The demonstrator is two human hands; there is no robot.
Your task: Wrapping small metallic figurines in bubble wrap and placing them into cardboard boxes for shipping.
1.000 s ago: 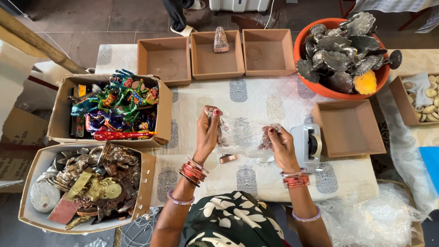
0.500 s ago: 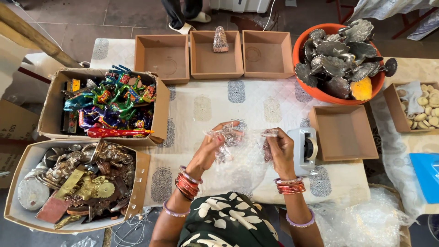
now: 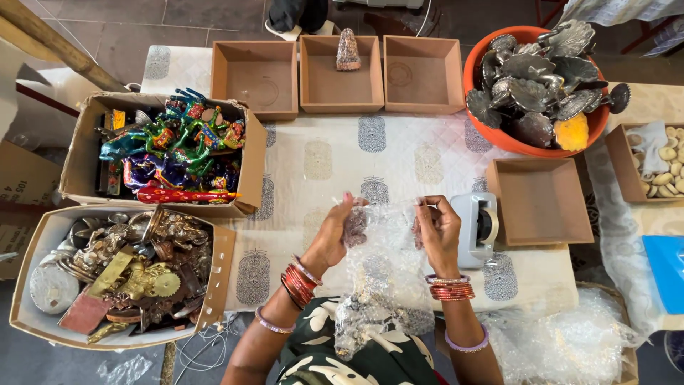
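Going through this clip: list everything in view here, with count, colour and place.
bubble wrap sheet: one, clear, held between both hands over the table
tape dispenser: one, grey, beside the right hand
small open boxes: three, brown, in a row at the far edge; the middle holds a small cone-shaped figure
empty box: one, brown, right of the dispenser
tub: one, orange, far right, full of silver leaf-shaped dishes
carton of painted figures: one, multicoloured, left
carton of metal figures: one, brass and silver, near left
left hand: one, red bangles
right hand: one, red bangles
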